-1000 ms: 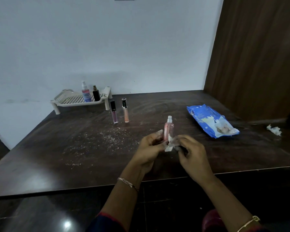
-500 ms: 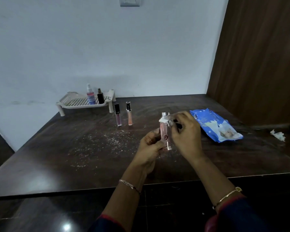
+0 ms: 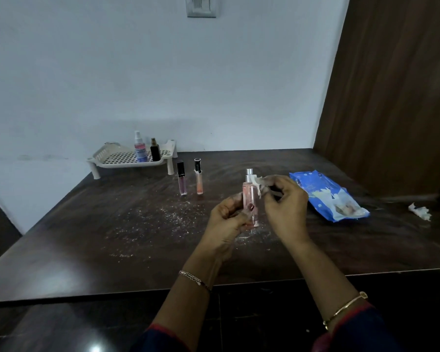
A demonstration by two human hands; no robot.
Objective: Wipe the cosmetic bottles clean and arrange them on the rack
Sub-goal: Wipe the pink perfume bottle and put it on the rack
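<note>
Left hand grips pink bottle upright (cap up); right hand pinches wipe.

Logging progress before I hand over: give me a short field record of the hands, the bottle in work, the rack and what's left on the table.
left hand: grips pink bottle upright
right hand: pinches wipe at the bottle's neck
rack: spray bottle and dark bottle stand on it
not yet racked: purple gloss tube, orange gloss tube, upright on table near rack
other: blue wipes pack, crumpled wipe at right
</note>
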